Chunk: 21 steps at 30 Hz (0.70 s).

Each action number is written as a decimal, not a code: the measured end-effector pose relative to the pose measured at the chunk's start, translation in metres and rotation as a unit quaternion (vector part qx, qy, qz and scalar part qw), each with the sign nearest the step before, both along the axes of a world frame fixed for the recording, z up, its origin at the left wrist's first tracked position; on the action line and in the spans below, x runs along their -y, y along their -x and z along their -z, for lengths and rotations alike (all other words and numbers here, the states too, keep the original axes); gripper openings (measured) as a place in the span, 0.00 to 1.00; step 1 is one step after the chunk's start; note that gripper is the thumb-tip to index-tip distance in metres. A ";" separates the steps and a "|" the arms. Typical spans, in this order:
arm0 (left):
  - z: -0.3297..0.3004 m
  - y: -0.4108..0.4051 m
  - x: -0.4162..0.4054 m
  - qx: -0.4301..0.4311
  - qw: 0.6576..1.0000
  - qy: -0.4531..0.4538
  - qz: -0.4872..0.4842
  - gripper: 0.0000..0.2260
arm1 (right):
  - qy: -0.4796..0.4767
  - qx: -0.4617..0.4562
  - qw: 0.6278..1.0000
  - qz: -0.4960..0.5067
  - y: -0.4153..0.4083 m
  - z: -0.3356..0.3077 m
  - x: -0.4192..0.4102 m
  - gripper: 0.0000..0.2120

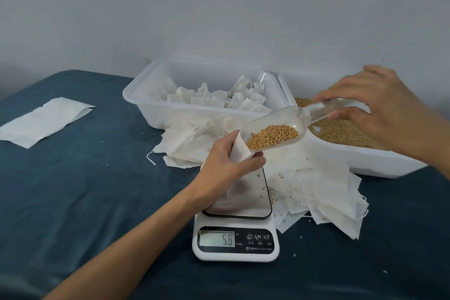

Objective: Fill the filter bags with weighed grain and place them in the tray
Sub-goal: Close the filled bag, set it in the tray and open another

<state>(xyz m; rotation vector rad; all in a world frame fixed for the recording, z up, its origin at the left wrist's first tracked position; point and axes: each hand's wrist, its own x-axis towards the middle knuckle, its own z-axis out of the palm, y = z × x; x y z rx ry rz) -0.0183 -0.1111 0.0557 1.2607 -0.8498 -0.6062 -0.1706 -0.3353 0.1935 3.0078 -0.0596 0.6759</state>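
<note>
Far left, a flat stack of white sheets [45,122] lies alone on the dark blue desk [85,190], well apart from everything else; stray kernels dot the cloth nearby. Centre left, the left hand [225,165] reaches in from the lower edge, its grip curled round an open filter bag [239,148] held upright above the platform of the scale [235,226]; whether the bag's foot touches the platform cannot be told; the display reads 9.9. Behind, a white tray [146,97] holds many filled, tied bags [219,98] packed side by side; a clear object leans on its far right rim, too faint to identify. A loose pile of empty bags [316,190] spreads from the front of the tray, round the scale and toward the right. Centre, a clear plastic scoop [275,126] is tilted, bowl downward to the left, its lip at the mouth of the held bag; a heap of grain [272,136] sits in the bowl at the lip. Right, the right hand [372,107] pinches the scoop's handle between thumb and forefinger, the other fingers spread above it; beneath it a second white tub [365,161] touches the tray's side and contains the bulk grain supply [345,131].
</note>
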 end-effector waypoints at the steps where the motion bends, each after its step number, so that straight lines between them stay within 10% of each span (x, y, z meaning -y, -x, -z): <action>1: 0.000 0.000 0.000 0.002 1.000 -0.001 -0.001 0.15 | 0.007 0.002 1.000 -0.002 0.000 -0.001 -0.001 0.13; 21: -0.001 -0.002 0.000 0.002 1.000 0.007 -0.007 0.15 | 0.045 0.005 0.999 0.005 0.004 -0.003 -0.008 0.15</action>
